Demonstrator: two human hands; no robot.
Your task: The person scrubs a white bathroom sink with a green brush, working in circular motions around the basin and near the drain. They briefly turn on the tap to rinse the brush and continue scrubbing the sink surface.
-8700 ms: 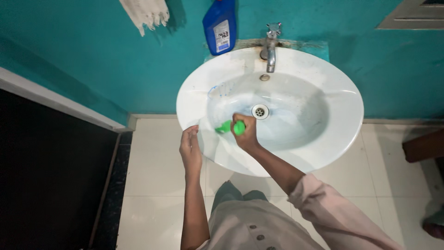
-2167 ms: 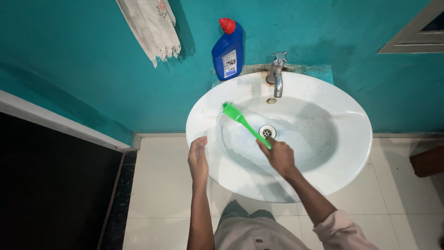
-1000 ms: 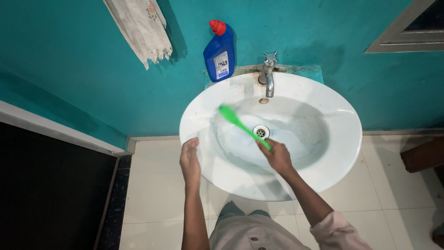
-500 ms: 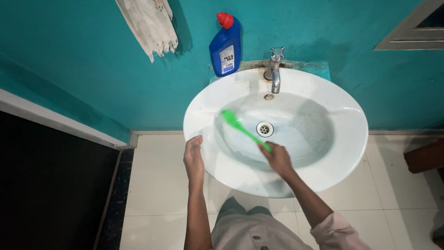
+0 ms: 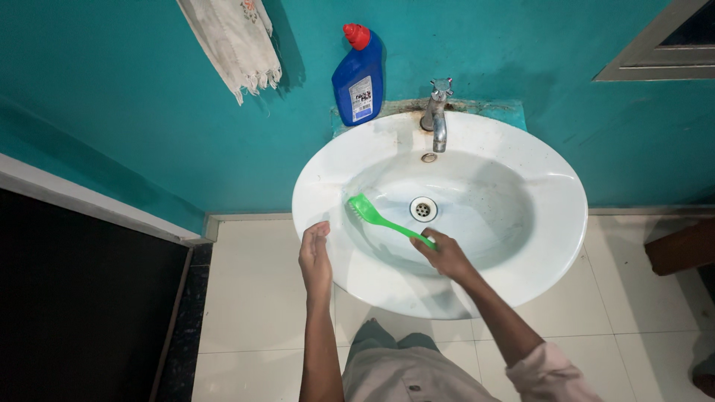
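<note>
A white oval sink [image 5: 551, 231] juts from a teal wall. My right hand [image 5: 447, 255] grips the handle end of a green brush [image 5: 376, 217]. The brush head rests against the left inner wall of the basin, left of the drain [image 5: 423, 209]. My left hand [image 5: 316, 257] lies flat on the sink's front left rim, fingers together, holding nothing. A metal tap [image 5: 438, 115] stands at the back of the sink.
A blue bottle with a red cap [image 5: 359, 76] stands at the sink's back left corner. A pale fringed cloth [image 5: 234, 41] hangs on the wall to the left. White floor tiles [image 5: 253, 298] lie below, with a dark panel [image 5: 82, 298] at far left.
The brush head has slid down and slightly left along the basin's left wall. My left hand has stayed on the rim.
</note>
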